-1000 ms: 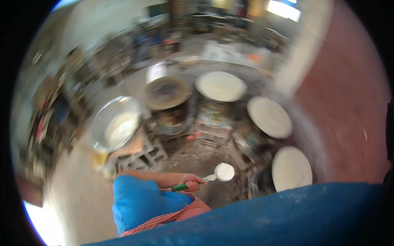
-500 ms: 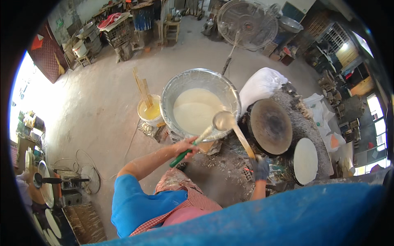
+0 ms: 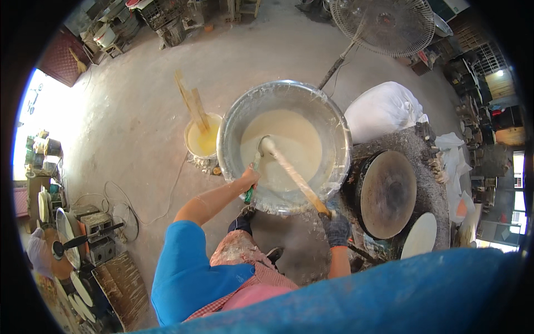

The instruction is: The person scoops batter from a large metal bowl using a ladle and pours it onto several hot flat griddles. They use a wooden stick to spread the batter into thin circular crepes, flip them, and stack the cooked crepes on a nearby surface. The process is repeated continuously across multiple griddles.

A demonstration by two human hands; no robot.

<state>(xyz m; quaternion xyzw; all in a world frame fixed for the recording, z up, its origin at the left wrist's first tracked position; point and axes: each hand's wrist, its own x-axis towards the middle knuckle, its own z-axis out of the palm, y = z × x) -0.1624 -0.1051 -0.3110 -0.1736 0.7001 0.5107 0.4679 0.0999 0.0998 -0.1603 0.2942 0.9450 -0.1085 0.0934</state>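
Note:
A wide metal basin (image 3: pixel 337 153) of pale, creamy batter (image 3: pixel 295 125) stands in front of me. My bare left hand (image 3: pixel 250 176) is closed round a flat, batter-smeared tool with a green handle (image 3: pixel 249 195), at the basin's near left rim. Its far end meets the head of a ladle over the batter. My right hand (image 3: pixel 336 228), in a dark grey glove, grips the end of the ladle's long wooden handle (image 3: pixel 297 178). The ladle's bowl is at the batter's surface, partly hidden. Right of the basin is a round, dark-centred griddle (image 3: pixel 388 195).
A second round plate with a pale sheet (image 3: pixel 420 236) lies nearer me on the right. Left of the basin stands a bucket (image 3: pixel 192 146) of yellow liquid holding wooden sticks (image 3: pixel 192 103). A white sack (image 3: pixel 384 111) and a standing fan (image 3: pixel 384 28) are beyond.
The ladle has gone from above the basin's near right rim into the basin, its bowl down at the batter. The green-handled tool has moved with it, now more upright. The whole view has shifted.

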